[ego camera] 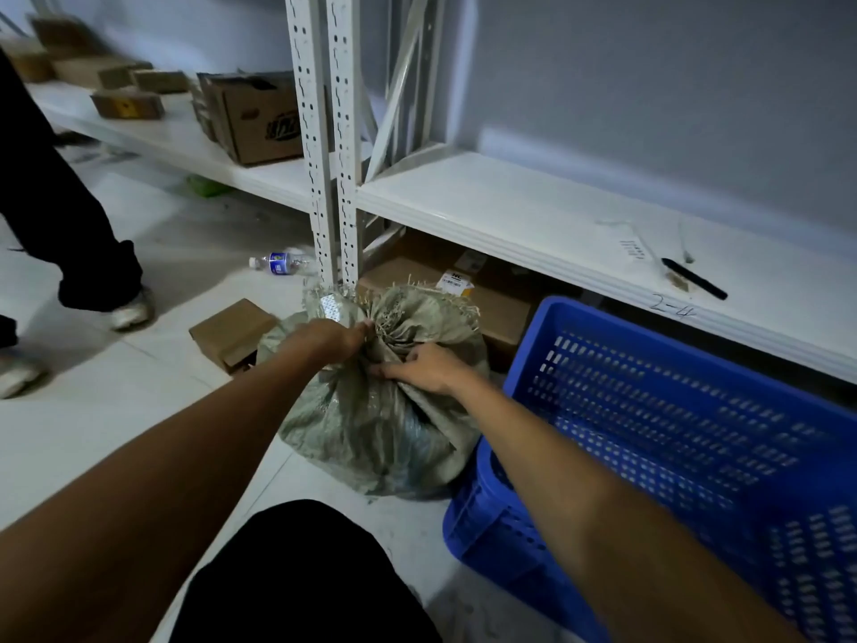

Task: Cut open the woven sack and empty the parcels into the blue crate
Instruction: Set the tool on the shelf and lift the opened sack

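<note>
A grey-green woven sack (371,429) stands on the floor in front of me, its frayed mouth bunched together at the top. My left hand (327,338) grips the gathered neck from the left. My right hand (426,366) pinches the fabric just below the neck on the right side. The parcels inside are hidden. The blue crate (686,438), perforated and tilted, sits directly to the right of the sack, touching it. No blade shows in either hand.
White metal shelving (533,211) runs behind the sack, with a black pen (693,278) on its board and cardboard boxes (259,118) further left. A small box (229,334) and a water bottle (280,263) lie on the floor. Another person's legs (69,234) stand at left.
</note>
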